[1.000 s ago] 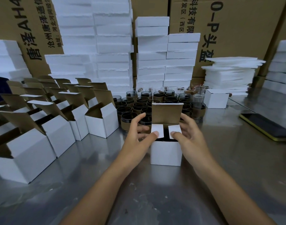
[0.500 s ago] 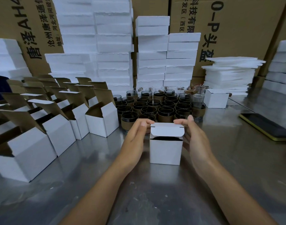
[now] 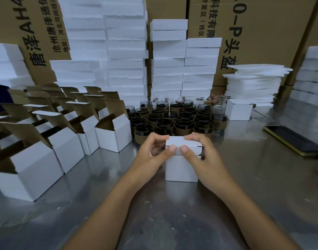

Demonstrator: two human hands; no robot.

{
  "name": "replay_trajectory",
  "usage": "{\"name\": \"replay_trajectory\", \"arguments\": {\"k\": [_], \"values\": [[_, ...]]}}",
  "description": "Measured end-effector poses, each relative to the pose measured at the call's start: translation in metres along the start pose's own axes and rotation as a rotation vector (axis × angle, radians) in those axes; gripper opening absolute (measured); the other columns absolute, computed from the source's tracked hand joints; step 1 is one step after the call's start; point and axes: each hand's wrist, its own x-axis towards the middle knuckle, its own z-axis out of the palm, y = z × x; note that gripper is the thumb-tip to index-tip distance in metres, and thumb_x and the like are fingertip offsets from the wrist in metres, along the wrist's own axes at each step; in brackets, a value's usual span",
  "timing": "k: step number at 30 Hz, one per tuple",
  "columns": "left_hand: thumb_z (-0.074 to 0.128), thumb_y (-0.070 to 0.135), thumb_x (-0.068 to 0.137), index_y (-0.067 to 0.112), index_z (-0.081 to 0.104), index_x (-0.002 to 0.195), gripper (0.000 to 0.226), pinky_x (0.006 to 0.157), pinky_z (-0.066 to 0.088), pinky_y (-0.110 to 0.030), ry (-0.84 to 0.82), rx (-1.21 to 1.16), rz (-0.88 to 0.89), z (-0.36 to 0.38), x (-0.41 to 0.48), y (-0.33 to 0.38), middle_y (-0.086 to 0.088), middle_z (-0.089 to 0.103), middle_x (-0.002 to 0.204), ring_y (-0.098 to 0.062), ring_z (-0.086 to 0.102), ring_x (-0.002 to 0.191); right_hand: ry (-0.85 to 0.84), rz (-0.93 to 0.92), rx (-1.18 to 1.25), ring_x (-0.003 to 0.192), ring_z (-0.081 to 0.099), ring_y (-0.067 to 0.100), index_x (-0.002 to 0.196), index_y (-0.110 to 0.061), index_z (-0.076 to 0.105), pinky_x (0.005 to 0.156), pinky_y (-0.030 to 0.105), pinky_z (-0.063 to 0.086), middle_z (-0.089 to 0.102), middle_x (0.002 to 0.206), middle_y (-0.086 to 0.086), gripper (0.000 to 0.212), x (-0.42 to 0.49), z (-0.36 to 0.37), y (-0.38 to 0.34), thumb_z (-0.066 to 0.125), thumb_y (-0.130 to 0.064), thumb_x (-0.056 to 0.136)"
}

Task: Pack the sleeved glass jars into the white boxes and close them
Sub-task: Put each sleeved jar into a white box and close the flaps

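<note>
Lid [image 3: 183, 141] folded over the white box [image 3: 181, 168]: I see left hand [image 3: 152, 150] and right hand [image 3: 199, 154] both clamped on that box, thumbs [image 3: 172, 148] on its front flap, sleeved jars [image 3: 172, 120] just behind.

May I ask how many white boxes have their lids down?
2: near box, gripped by left hand and right hand; far box, right of the sleeved jars; others possibly hidden.

A packing workshop: printed brown cartons [image 3: 271, 24] wall the top of the frame, foam slabs [image 3: 125, 51] stack before them, rows of open white boxes [image 3: 116, 134] fill the steel table [image 3: 172, 222] at left.
</note>
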Motion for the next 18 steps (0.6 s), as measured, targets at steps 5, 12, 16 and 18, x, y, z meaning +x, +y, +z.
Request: {"name": "replay_trajectory", "arguments": {"k": [5,12,16,18], "values": [[0.056,0.047,0.078,0.024,0.059,0.089,0.025,0.095,0.048,-0.029,0.026,-0.033,-0.062,-0.0016,0.0007,-0.0017,0.008,0.067,0.104,-0.010,0.061,0.104,-0.009,0.084,0.108,0.118,0.043,-0.007,0.098,-0.032,0.062,0.087,0.008,0.037,0.048,0.129,-0.013,0.012,0.0025,-0.0017,0.0003,0.053,-0.034,0.091],[0.053,0.010,0.092,0.023,0.060,0.100,0.017,0.083,0.050,-0.013,0.042,-0.009,-0.098,-0.0016,0.0023,-0.0007,0.024,0.067,0.091,0.006,0.062,0.092,0.037,0.082,0.100,0.122,0.042,0.004,0.092,-0.028,0.063,0.096,0.019,0.033,0.050,0.125,-0.010,0.032,0.0056,-0.0008,0.0005,0.037,-0.012,0.099],[0.054,0.009,0.092,0.025,0.054,0.114,0.027,0.072,0.044,-0.003,0.026,0.020,-0.082,-0.0013,0.0001,0.0011,0.024,0.064,0.100,0.017,0.057,0.092,0.048,0.044,0.054,0.126,0.039,0.000,0.104,-0.031,0.057,0.097,0.010,0.032,0.048,0.131,-0.011,0.025,0.0052,-0.0003,0.0019,0.041,-0.012,0.098],[0.056,0.012,0.092,0.026,0.051,0.115,0.028,0.073,0.043,-0.002,0.032,0.043,-0.071,-0.0005,-0.0003,0.0010,0.020,0.059,0.109,0.018,0.056,0.093,0.119,-0.020,-0.002,0.125,0.041,0.003,0.103,-0.030,0.056,0.099,0.016,0.035,0.049,0.127,-0.010,0.019,0.0033,-0.0008,0.0026,0.046,-0.015,0.097]]}}
